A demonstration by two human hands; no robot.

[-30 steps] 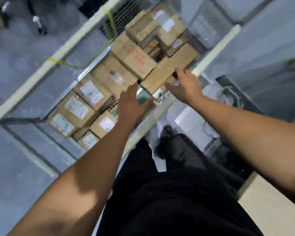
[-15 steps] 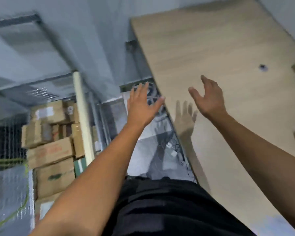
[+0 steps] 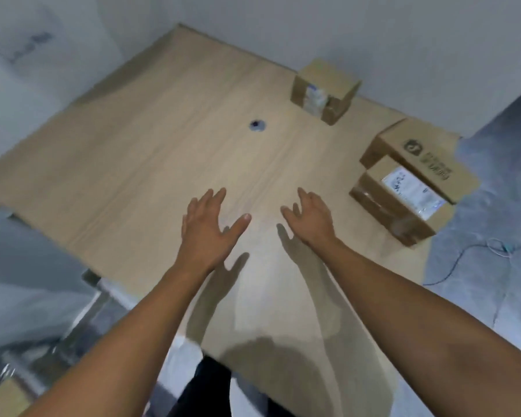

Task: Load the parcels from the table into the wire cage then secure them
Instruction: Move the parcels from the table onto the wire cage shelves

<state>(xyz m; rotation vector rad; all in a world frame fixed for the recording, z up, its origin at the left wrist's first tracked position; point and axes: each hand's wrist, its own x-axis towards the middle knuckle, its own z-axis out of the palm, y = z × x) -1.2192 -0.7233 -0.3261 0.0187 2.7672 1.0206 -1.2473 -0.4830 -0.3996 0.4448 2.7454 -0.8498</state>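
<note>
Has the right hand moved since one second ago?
Yes. The right hand left the cage and is now open over the table, on the near side of the grommet hole, holding nothing.

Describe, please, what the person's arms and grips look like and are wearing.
Both forearms are bare, with no sleeves in view. The left grip and right grip wear no gloves; no watch, band or ring shows. A black fabric garment shows below.

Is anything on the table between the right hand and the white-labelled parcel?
Nothing visible. The right hand is open over the table; only bare wood lies between it and the white-labelled parcel near the edge.
</note>
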